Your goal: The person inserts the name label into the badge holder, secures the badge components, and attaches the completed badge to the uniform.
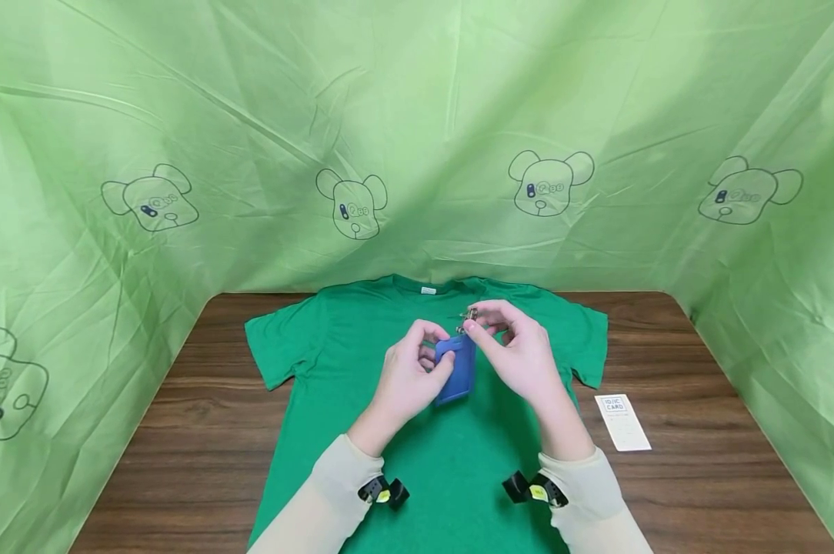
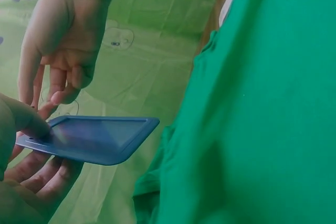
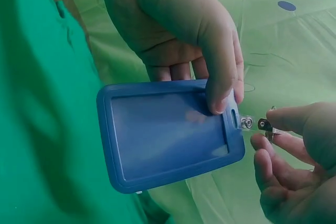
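My left hand (image 1: pixel 413 369) pinches a blue badge holder (image 1: pixel 458 368) near its slotted end, thumb on the front face and fingers behind. The holder's clear window (image 3: pixel 168 129) shows no card inside in the right wrist view. A small metal clip (image 3: pixel 264 125) with a clear snap strap (image 3: pixel 245 122) sits at the slot. Between thumb and forefinger my right hand (image 1: pixel 517 346) pinches this clip. Both hands hover above a green T-shirt (image 1: pixel 389 477), with the holder hanging between them. Whether the strap passes through the slot is hard to tell.
The T-shirt lies spread on a dark wooden table (image 1: pixel 202 438), its collar toward the back. A white card (image 1: pixel 622 422) printed "ID/IC CARD" lies right of the shirt. Green cloth walls (image 1: pixel 417 92) with bear-head drawings enclose the table at the back and sides.
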The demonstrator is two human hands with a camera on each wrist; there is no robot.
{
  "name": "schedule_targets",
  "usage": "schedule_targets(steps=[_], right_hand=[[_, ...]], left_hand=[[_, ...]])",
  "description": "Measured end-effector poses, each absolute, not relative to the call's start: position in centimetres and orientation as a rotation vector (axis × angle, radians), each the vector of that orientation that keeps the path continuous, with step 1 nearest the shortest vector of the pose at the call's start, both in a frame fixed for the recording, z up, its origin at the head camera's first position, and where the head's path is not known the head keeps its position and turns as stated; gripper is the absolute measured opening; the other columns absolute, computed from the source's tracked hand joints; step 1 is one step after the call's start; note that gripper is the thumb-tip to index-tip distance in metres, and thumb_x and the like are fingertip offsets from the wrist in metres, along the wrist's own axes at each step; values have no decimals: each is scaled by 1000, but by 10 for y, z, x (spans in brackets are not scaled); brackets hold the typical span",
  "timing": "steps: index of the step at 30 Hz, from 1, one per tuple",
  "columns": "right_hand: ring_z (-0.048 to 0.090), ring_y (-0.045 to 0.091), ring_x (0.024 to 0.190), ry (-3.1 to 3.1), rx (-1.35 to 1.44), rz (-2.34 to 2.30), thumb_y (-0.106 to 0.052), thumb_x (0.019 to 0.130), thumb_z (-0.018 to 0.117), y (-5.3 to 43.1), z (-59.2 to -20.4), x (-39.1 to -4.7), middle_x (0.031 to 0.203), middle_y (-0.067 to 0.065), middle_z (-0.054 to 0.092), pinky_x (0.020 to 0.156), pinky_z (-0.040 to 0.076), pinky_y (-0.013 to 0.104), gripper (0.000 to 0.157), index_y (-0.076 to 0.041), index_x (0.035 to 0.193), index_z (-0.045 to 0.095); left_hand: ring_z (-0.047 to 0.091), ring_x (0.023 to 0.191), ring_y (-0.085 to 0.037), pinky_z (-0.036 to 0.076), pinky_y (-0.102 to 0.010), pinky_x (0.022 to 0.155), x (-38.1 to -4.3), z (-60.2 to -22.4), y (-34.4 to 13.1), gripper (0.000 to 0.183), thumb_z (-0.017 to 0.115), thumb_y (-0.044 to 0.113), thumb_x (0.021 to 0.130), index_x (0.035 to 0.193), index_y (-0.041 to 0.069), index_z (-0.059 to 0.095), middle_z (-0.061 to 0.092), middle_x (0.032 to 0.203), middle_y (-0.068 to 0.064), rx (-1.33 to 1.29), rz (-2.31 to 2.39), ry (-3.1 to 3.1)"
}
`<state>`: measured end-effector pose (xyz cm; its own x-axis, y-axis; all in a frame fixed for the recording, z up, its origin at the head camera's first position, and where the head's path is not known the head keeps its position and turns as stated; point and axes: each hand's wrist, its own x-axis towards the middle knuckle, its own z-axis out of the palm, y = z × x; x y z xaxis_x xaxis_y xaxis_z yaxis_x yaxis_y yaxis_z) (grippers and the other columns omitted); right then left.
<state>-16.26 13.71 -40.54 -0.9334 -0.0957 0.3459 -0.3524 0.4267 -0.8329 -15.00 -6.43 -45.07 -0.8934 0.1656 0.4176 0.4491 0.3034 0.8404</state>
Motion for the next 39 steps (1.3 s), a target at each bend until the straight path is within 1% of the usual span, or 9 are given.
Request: schedule_targets(steps=[4,8,11,15,20,27,35,39], right_hand=[[71,16,88,-2396,429,1537,-18,103,80,134,-404,-161,104,0,81,69,51,24,21,-15,124,78],[74,15,91,-2337,486,1592,-13,104,78,132,-406,-161,106,2,81,75,57,22,22,-12,125,78],[77,15,95,-2282,531,1669,-8,104,77,131,-408,-162,107,6,81,82,61,23,23,-8,127,76],[78,17,98,-2210,585,1799,-2,104,74,131,-410,-164,109,14,79,89,64,25,25,0,128,73],[77,17,99,-2161,623,1931,3,104,72,132,-412,-165,112,20,76,92,64,30,27,5,131,70],[77,24,101,-2137,693,2001,5,105,69,132,-415,-168,116,23,74,94,64,32,28,3,133,69],[76,18,103,-2139,721,2007,6,105,68,131,-416,-168,117,23,74,95,64,31,29,4,133,69],[76,18,105,-2144,731,2028,6,104,69,130,-416,-168,119,23,74,96,64,32,29,3,133,69]], left_hand=[[70,79,-10,63,-30,72,-149,-449,-64,24,78,4,97,115,12,64,72,109,-5,-563,-1557,-2314],[73,84,-12,64,-30,74,-149,-448,-64,23,78,5,97,114,11,64,72,109,-5,-569,-1550,-2302],[75,86,-13,64,-29,74,-149,-447,-64,21,78,7,98,113,10,64,72,108,-5,-574,-1569,-2291],[76,88,-13,65,-29,73,-149,-446,-65,17,77,12,101,113,10,65,73,108,-3,-573,-1594,-2276],[76,90,-13,64,-30,76,-150,-443,-68,16,75,18,104,115,9,68,74,109,-2,-561,-1611,-2254],[74,92,-13,64,-30,80,-152,-440,-72,19,77,17,104,120,9,74,76,106,0,-548,-1600,-2209],[73,91,-14,64,-30,80,-153,-439,-72,18,78,15,103,120,9,77,74,106,-1,-552,-1592,-2184],[72,90,-14,64,-30,80,-153,-438,-72,16,78,16,104,119,10,78,73,105,-1,-529,-1575,-2191]])
